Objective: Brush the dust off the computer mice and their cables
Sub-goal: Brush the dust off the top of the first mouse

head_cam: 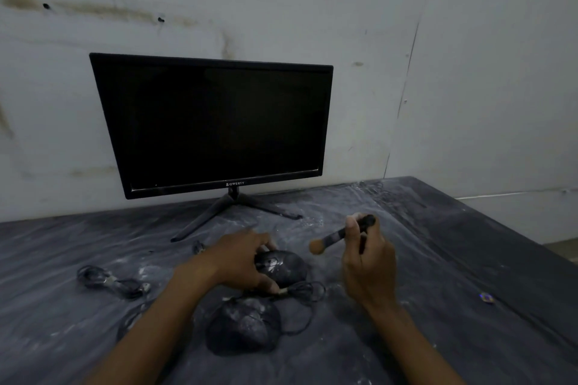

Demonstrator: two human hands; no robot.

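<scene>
The right hand [367,266] has a closed grip on the brush [342,234], bristles hanging just right of the far mouse [281,266], not touching. The left hand [240,259] curls over that mouse, pinning it to the desk [469,259]. Mice likely light, hard, prone to sliding: hold by the sides. Cables [300,291] limp. Near mouse [244,325] lies dusty, untouched.
</scene>
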